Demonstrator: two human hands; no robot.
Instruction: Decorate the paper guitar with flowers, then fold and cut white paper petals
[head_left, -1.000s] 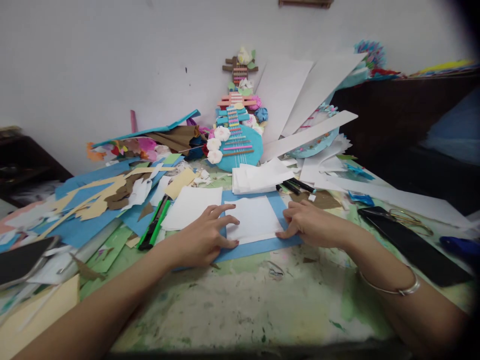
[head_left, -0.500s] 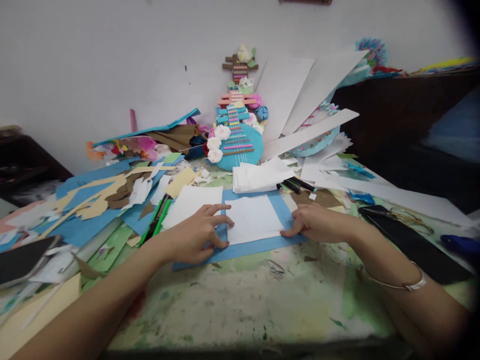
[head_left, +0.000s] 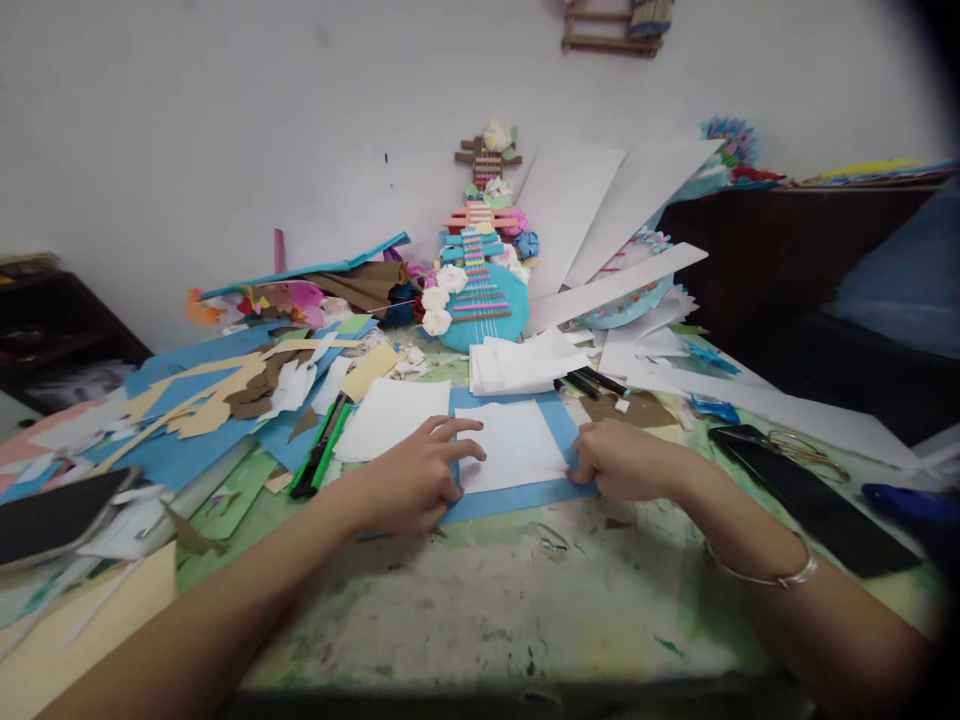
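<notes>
L hand [head_left: 416, 480] has its fingers apart, clamped on nothing, tips at the L edge of a smooth white paper rectangle [head_left: 514, 445]; R hand [head_left: 626, 458] is curled at the near R corner, but can't tell if thumb & index pinch anything. The rectangle lies flat on matte blue paper [head_left: 517, 500], which shows along the near & R sides. L hand is palm down, fingers fanned; R has knuckles bent, w/ a thin metal bangle [head_left: 795, 578] on that forearm. Just L: loose white sheets [head_left: 390, 415] & a long green-blk cutter [head_left: 321, 452]. Behind: folded white paper [head_left: 525, 362] next to slim blk pens [head_left: 581, 383]. Tabletop [head_left: 480, 620] is paint-smeared, green-white. Farther back, a turquoise craft guitar [head_left: 499, 300], round-bodied, w/ crumpled white flowers [head_left: 435, 300]. Far R: a flat blk slab [head_left: 817, 515] w/ gold wire loops [head_left: 802, 455] beside it.
</notes>
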